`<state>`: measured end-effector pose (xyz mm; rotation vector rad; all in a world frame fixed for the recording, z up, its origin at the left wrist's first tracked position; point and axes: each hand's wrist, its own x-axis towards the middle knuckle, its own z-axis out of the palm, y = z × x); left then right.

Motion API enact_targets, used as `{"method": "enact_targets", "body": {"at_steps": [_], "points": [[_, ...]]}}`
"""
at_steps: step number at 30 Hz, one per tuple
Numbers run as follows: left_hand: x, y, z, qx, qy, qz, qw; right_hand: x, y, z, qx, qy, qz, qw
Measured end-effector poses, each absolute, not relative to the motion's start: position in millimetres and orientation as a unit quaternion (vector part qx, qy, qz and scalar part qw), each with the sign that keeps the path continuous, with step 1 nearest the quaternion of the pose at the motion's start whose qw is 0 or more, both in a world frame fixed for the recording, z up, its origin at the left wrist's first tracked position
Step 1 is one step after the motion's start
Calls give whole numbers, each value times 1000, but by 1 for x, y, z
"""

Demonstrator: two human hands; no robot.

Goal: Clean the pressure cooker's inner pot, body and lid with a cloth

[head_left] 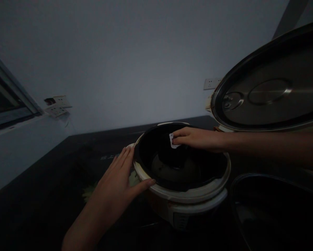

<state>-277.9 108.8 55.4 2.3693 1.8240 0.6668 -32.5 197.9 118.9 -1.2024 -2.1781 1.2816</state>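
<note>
At the centre of the frame an electric cooker (pixel 190 198) stands uncovered, a round metal lid (pixel 266 113) tilted up at upper right; inside it the right hand (pixel 191 138) pinches a small white cloth (pixel 171 140), while the left hand (pixel 118 184) lies spread against the rim. Work on the dark interior looks under way, but what's done or left I can't tell. Pale characters (pixel 106 158) left of centre are too dim to read.

Pretty dim in here tbh, plain greyish wall (pixel 132 62), window (pixel 5 92) off left, some sockets (pixel 209 84), dark counter (pixel 54 167) below.
</note>
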Motion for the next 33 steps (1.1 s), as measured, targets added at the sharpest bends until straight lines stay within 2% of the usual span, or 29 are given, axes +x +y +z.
{"method": "enact_targets", "body": {"at_steps": [18, 26, 33], "points": [[-282, 113, 49, 774, 581, 248, 36, -27, 212, 123, -431, -802, 380, 164], [-265, 119, 81, 750, 549, 365, 53, -28, 200, 138, -420, -801, 381, 194], [-240, 153, 106, 807, 557, 168, 101, -30, 189, 143, -419, -805, 360, 216]]}}
